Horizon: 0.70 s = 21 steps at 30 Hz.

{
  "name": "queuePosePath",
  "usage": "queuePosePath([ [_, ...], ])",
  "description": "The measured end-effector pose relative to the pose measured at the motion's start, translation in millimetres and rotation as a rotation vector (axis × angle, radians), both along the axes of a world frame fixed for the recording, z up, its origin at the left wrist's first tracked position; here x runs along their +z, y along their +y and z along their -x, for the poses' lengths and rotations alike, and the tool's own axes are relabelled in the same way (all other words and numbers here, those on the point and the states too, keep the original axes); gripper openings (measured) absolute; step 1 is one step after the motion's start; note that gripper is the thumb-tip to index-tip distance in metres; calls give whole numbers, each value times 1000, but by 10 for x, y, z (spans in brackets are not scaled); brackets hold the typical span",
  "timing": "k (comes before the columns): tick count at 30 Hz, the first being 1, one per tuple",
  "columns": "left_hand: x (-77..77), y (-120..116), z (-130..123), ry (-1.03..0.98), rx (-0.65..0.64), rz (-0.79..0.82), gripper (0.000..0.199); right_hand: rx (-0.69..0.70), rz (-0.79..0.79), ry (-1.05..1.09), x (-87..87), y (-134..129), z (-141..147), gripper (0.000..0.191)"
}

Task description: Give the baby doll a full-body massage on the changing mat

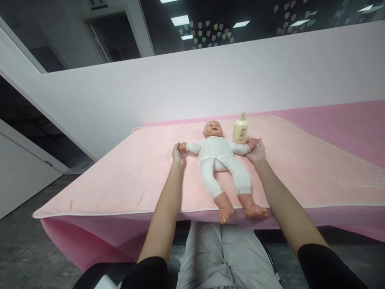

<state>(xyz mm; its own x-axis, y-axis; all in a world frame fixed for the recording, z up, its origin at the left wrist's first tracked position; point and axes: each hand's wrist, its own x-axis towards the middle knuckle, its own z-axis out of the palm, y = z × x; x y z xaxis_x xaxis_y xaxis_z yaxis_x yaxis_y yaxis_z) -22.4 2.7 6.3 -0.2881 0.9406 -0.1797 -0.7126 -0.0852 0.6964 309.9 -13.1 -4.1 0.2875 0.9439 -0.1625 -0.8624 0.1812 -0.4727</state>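
From the head view, a baby doll (215, 148) in a white body suit lies on its back on a pale pink mat (144, 172), its head toward the white wall (210, 84) and its feet at the near edge, the toes reaching past the mat's white border. The mat covers the top of a bench (345, 132) draped in a deeper pink cloth (99, 237). The left hand (179, 153) has its fingers curled around the doll's small hand (182, 147) on that side, thumb and fingers nearly closed on it. The right hand (257, 153) is partly open, palm turned up, beneath and against the doll's other hand (252, 143), with the thumb raised beside it; how firmly it grips there is hard to make out at this size. Both of the doll's arms are spread out to the sides, and its legs lie slightly apart, angled toward the right hand's side. A pale yellow pump bottle (240, 129) stands upright on the mat near the doll's head, just behind the outstretched arm on the right.
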Motion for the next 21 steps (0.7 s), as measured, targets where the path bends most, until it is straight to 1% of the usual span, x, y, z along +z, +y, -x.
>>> queuePosePath([
  [4,-2,10,5,-18,-5,13,8,34,27,-43,-58,89,-32,47],
  [9,7,4,5,-10,-15,13,9,65,26,-35,-73,114,-49,53],
  [13,6,8,8,-26,-8,20,10,56,7,-22,-54,91,-43,52],
  [16,0,23,7,-54,33,42,11,64,-29,-26,-34,63,-35,49],
  [19,-5,32,0,-67,58,56,22,90,-46,-59,9,12,-18,48],
  [21,-5,31,-6,-63,52,54,28,86,-46,-82,48,-29,1,44],
])
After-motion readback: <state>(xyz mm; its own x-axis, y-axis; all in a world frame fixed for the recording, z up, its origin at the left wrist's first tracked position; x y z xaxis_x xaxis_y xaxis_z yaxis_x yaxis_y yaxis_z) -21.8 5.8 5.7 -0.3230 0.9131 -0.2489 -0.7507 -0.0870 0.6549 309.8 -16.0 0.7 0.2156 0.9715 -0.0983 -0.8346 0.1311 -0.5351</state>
